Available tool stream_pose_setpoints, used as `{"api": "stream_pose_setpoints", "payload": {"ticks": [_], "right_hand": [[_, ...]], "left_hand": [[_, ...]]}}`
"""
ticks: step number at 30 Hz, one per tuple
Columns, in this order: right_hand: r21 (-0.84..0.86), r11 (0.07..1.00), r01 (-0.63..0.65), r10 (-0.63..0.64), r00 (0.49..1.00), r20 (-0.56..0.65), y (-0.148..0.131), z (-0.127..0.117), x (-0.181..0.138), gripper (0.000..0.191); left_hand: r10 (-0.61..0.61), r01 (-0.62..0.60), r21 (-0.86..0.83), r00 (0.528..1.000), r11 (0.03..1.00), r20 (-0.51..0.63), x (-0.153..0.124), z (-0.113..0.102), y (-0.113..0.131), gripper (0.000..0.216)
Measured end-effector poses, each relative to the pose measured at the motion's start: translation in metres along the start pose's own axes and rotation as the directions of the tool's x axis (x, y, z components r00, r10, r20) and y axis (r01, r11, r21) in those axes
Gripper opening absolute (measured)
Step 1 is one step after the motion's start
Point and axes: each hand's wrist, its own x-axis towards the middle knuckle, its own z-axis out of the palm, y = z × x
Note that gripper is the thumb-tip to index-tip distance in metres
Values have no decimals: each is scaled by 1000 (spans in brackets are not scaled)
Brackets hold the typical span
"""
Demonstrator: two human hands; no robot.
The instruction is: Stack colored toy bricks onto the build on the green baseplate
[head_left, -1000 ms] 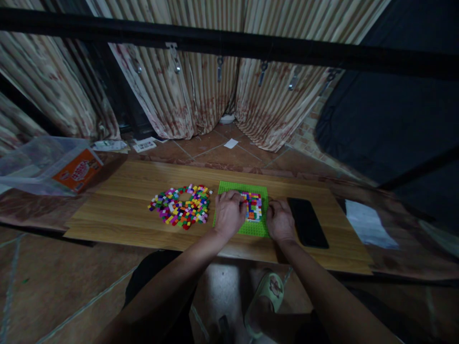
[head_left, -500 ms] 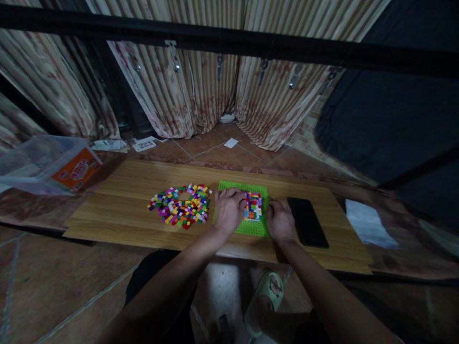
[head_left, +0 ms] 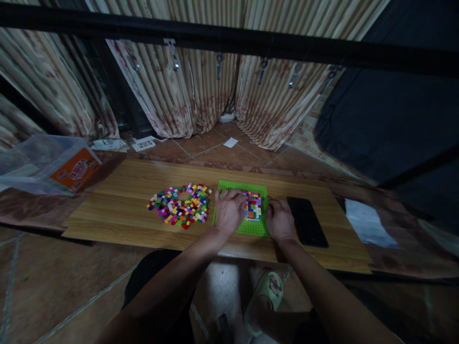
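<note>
1. The left hand (head_left: 229,210) lies over the left part of a green studded baseplate (head_left: 252,230), hiding that part and perhaps some of the small toy bricks (head_left: 255,206) mounted near its middle.
2. Its fingertips bend down beside those bricks; whether they are pinched on a piece, I cannot tell.
3. The right hand (head_left: 280,220) is curled at the baseplate's right edge, covering a little of it; its grip is too dark to read.
4. At far left, a clear plastic bin (head_left: 39,184) with an orange label (head_left: 76,168) is cut off by the picture's edge. Something pale shows through its wall, too blurred to name; the label's lettering is unreadable.
5. Loose multicoloured bricks (head_left: 197,205) lie in a heap directly on the wooden tabletop (head_left: 111,205), left of the baseplate.
6. A black smartphone (head_left: 307,222), screen dark, lies just right of the right hand.
</note>
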Motion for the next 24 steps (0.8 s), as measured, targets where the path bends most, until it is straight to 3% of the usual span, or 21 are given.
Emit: {"api": "stream_pose_setpoints", "payload": {"ticks": [9, 24], "right_hand": [[10, 1000, -15, 15, 1000, 7, 1, 1, -1, 23], [4, 1000, 9, -9, 1000, -8, 2, 3, -1, 24]], "left_hand": [[70, -72, 100, 997, 992, 22, -6, -3, 3, 27], [23, -30, 100, 997, 995, 76, -12, -5, -3, 41]]}}
